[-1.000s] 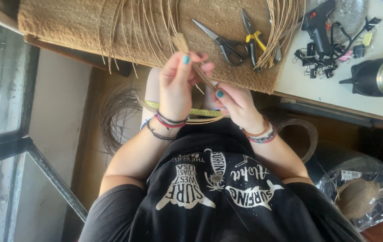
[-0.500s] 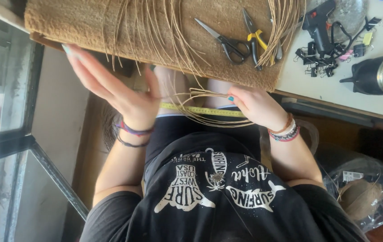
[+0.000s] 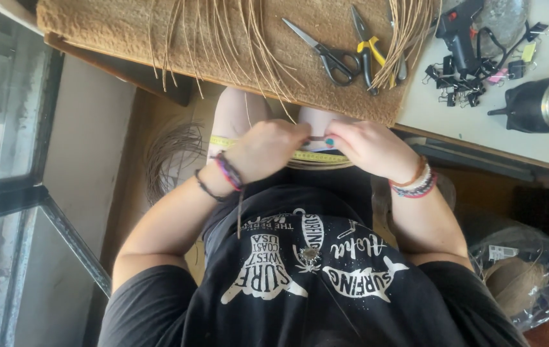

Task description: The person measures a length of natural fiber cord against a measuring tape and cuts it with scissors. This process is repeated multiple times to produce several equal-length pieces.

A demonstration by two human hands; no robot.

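Where the two hands meet over the lap, just below the near edge of the tabletop (image 3: 531, 138), they work at the same small spot. The left hand (image 3: 268, 149) is curled, its grip pressed together on a yellow measuring tape (image 3: 313, 156) that runs across the lap beneath both hands. The right hand (image 3: 367, 148) sits just beside it, fingers bent inward, a teal-painted nail showing at the gap; its grip seems to pinch a thin reed strand (image 3: 318, 138) between the hands, though the strand is too small to be sure. Under the tape a few pale reed loops (image 3: 319, 166) curve against the black shirt.

Both wrists carry braided bracelets. On the tabletop a brown woven mat (image 3: 120, 29) lies along the near edge, with long reed strips (image 3: 223, 38) fanned over it and hanging past the edge. Black-handled scissors (image 3: 322, 48) lie open on the mat, yellow-handled pliers (image 3: 371, 48) just beside them, touching another bundle of reeds (image 3: 409, 32). Farther right are a black glue gun (image 3: 457, 32), a scatter of binder clips (image 3: 464, 87) and a dark metal pot (image 3: 544, 106). A coil of darker reed (image 3: 171, 154) lies on the floor to the left, and a plastic bag (image 3: 518, 283) sits low on the right.
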